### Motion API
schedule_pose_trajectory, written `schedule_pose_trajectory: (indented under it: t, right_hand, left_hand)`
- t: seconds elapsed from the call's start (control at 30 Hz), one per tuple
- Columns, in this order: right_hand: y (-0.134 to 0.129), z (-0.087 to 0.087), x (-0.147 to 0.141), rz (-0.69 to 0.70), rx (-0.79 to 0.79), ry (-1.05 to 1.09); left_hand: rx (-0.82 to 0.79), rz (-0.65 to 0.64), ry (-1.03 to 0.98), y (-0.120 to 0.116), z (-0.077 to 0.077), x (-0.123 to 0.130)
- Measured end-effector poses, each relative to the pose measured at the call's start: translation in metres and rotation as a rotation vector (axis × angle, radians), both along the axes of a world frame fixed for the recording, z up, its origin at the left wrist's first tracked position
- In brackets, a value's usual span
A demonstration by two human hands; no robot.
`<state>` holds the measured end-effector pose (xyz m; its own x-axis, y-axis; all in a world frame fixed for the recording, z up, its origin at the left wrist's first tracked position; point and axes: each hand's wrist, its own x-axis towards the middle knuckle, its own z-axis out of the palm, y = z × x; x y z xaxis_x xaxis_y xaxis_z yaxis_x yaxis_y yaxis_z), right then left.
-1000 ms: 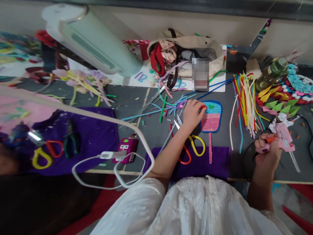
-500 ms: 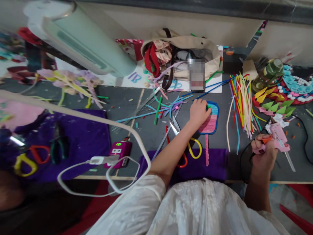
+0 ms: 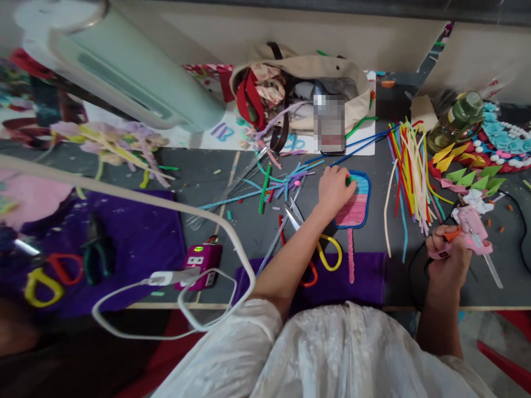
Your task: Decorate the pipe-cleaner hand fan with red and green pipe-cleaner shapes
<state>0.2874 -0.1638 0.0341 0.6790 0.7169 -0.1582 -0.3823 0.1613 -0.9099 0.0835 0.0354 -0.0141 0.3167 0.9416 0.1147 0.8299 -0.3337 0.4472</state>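
My left hand (image 3: 337, 190) is closed with a small green piece (image 3: 349, 181) at its fingertips, above the left part of a popsicle-shaped craft (image 3: 357, 205). The craft looks made of pipe cleaners, blue over pink with a dark blue border and a pink stick; my hand hides its left side. On the right, my right hand (image 3: 448, 254) grips a pink hot glue gun (image 3: 472, 226). A clear glue stick pokes out of its back, and the nozzle points away from me near crumpled white paper (image 3: 477, 203). Scissors (image 3: 330, 252) lie partly beneath my left forearm.
Loose pipe cleaners (image 3: 415, 177) lie between craft and glue gun. A phone (image 3: 332, 124) leans on a cloth bag (image 3: 357, 72). A green bottle (image 3: 458, 121) stands at back right. A white cable (image 3: 199, 213) loops past a purple power socket (image 3: 209, 262). Pliers (image 3: 97, 249) lie left.
The view has shifted slightly. My left hand stays over the craft with the green piece, and my right hand keeps the glue gun in nearly the same place.
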Motion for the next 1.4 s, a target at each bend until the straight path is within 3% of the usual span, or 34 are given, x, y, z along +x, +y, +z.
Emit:
schedule_pose_trajectory:
  t: [0.7, 0.83, 1.1, 1.4]
  right_hand:
    - [-0.002, -0.003, 0.005, -0.027, 0.003, 0.013]
    - [-0.005, -0.004, 0.015, -0.057, 0.008, -0.006]
    - [-0.028, -0.022, 0.050, -0.112, -0.074, 0.102]
    - [-0.044, -0.027, 0.061, -0.197, -0.116, 0.180]
  left_hand:
    - [-0.102, -0.057, -0.060, 0.010, -0.002, -0.004]
    - [-0.083, -0.046, -0.070, 0.006, -0.003, -0.006]
    - [-0.081, -0.025, -0.110, 0.008, -0.009, -0.012]
    - [-0.226, 0.022, -0.065, 0.003, 0.009, -0.008]
